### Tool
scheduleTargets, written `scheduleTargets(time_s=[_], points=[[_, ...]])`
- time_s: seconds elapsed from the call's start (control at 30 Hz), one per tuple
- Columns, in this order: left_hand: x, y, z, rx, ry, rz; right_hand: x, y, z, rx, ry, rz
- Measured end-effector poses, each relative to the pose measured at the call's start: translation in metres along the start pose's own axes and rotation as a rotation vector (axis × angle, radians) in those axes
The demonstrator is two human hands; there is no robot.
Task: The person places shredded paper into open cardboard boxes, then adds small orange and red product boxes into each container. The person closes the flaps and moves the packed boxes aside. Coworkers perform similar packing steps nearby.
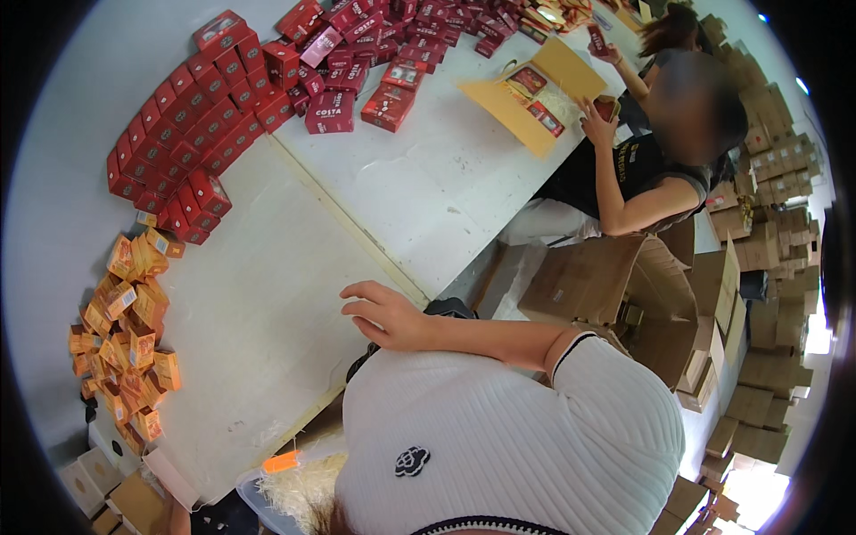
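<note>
My right hand [388, 314] is empty, palm down with its fingers apart and slightly bent, over the near edge of the white table [267, 267]. The forearm reaches in from the right, in front of my white ribbed shirt. My left hand is out of view. Beyond my right hand, stacked dark red boxes [180, 127] stand at the table's far left side. Below them lies a loose heap of small orange boxes [134, 334]. Many red Costa coffee boxes [331, 112] are piled at the top, beside two brighter red boxes [388, 107].
At the upper right, a co-worker [622, 174] holds small items beside an open yellow carton [535, 100]. A large open cardboard box [582, 274] stands right of my arm. A blue-grey tub [254, 498] holds shredded filler. Another person's forearm [179, 518] shows at lower left.
</note>
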State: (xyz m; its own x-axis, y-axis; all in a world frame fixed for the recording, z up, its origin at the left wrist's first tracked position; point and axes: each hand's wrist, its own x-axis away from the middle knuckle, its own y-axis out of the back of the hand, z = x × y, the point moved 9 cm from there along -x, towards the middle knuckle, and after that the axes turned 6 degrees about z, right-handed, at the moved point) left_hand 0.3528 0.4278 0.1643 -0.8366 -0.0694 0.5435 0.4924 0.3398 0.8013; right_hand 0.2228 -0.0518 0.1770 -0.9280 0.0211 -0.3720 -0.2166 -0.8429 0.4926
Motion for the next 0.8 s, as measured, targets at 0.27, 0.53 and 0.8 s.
scheduleTargets(time_s=[0.27,0.53,0.8], points=[[0.0,0.019,0.003,0.012,-0.006,-0.049,0.0,-0.005,-0.002,-0.021,0.018,0.011],[-0.014,0.016,-0.01,-0.022,-0.013,-0.039,0.003,-0.001,-0.007,-0.006,0.01,-0.012],[-0.013,0.021,-0.014,-0.029,-0.009,-0.039,0.001,0.0,-0.007,0.004,0.015,-0.011]])
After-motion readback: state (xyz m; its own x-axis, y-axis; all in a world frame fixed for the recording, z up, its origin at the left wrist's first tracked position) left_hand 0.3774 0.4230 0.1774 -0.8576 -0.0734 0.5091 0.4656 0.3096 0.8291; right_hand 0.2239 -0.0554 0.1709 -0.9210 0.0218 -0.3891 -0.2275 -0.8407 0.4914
